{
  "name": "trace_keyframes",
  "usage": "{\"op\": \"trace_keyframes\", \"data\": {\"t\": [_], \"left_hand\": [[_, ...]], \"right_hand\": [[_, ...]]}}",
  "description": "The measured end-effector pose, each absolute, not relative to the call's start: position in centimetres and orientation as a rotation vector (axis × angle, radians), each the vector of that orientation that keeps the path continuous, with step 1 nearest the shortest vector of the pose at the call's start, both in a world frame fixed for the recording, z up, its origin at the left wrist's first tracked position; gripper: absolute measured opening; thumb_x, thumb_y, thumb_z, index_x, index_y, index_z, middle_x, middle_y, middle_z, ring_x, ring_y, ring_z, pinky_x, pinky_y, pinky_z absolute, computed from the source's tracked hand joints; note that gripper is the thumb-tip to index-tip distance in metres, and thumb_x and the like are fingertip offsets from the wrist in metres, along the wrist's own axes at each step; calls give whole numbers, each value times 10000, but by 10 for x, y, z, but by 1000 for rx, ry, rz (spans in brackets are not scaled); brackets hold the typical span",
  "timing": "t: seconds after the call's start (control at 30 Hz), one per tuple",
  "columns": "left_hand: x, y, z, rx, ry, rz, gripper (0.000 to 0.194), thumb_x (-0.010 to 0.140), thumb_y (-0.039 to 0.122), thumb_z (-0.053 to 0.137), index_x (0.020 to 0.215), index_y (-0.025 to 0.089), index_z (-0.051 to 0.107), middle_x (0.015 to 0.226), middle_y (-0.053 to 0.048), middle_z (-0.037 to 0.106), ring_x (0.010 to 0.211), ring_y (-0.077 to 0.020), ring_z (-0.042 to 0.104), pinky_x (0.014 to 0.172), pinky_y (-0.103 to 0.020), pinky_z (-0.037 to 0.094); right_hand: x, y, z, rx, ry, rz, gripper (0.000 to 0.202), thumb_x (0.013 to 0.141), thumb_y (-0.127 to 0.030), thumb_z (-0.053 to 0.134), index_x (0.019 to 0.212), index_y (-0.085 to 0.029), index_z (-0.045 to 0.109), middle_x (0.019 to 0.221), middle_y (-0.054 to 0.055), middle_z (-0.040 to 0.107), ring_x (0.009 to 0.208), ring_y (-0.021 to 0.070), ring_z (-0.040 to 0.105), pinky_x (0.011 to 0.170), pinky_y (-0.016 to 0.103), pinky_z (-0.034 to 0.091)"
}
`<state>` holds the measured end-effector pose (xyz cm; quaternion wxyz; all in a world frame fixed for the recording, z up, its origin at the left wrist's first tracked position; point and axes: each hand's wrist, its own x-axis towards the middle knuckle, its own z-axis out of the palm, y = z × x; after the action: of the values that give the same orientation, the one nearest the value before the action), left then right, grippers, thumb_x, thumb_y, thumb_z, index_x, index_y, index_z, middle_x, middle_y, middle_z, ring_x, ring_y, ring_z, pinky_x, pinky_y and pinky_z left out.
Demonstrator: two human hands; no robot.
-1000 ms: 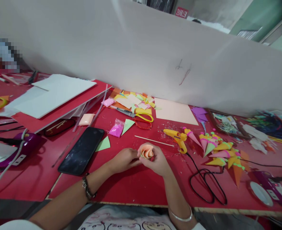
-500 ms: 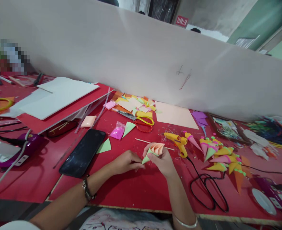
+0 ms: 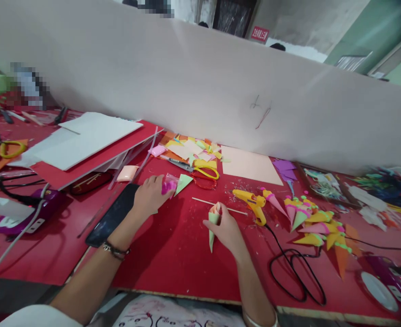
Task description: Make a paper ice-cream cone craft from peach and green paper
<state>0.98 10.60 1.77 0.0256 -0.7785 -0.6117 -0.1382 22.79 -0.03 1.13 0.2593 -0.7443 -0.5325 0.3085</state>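
Observation:
My right hand (image 3: 228, 229) is closed around a light green paper cone (image 3: 214, 218), which points down toward me. Folded peach paper (image 3: 215, 208) shows at the cone's top. My left hand (image 3: 151, 196) reaches over the phone (image 3: 111, 220) and has its fingers on the left side of a small clear bag of bright pink material (image 3: 169, 185). Part of that bag is hidden under the fingers. Right beside it lies a light green paper triangle (image 3: 184, 183). A thin stick (image 3: 200, 200) rests on the table just beyond the cone.
A yellow glue gun (image 3: 251, 200) with a looping black cord lies right of my right hand. Beyond it are several finished paper cones (image 3: 300, 213). Yellow-handled scissors (image 3: 205, 171), paper scraps (image 3: 190, 147) and a peach sheet (image 3: 250, 163) lie farther back, before a white partition (image 3: 186, 81).
My left hand has left the cone and moved left and away from me to the pink bag. The cone in my right hand has turned, its tip now toward me.

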Motion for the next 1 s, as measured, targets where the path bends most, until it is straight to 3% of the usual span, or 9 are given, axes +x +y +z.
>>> {"op": "trace_keyframes", "data": {"t": [0.17,0.4,0.53,0.7,0.83,1.0], "left_hand": [[19,109,5,-2368,-1914,-273,596,736,437,476,1186,49,420,1005,-176,569,932,-305,535,721,-377,445],[23,116,2,-2366,-1910,-303,563,697,360,515,1145,27,442,975,-176,560,898,-292,541,715,-343,444],[20,110,10,-2344,-1909,-412,509,699,282,498,1155,69,422,1015,-161,527,931,-293,517,767,-375,422],[30,92,18,-2838,-1557,-934,493,688,164,494,1168,145,380,1117,-103,446,1059,-214,432,914,-324,363],[43,73,18,-3207,-1263,-1137,545,683,90,457,1204,179,327,1168,-86,393,1113,-183,379,957,-313,329],[48,62,17,-3306,-1172,-1154,487,672,87,442,1147,164,366,1150,-95,406,1097,-203,371,958,-360,311]], "right_hand": [[225,0,14,-2169,-1540,693,699,668,-466,555,1255,-164,326,962,136,604,882,293,568,703,355,406],[227,-2,8,-2128,-1586,655,826,691,-471,534,1336,-117,160,781,87,618,702,232,593,550,270,398],[231,-7,12,-2154,-1607,499,711,712,-443,525,1297,-133,264,712,57,600,624,206,577,535,266,387],[228,-9,33,-1844,-1712,395,300,810,-280,423,1094,-205,484,803,45,566,690,163,549,630,265,414],[215,-5,47,-1475,-1728,521,265,841,-206,372,1065,-228,511,926,48,528,803,139,532,733,255,422],[207,-2,47,-1336,-1629,665,240,844,-187,370,993,-235,552,945,40,543,865,143,527,756,260,429]]}}
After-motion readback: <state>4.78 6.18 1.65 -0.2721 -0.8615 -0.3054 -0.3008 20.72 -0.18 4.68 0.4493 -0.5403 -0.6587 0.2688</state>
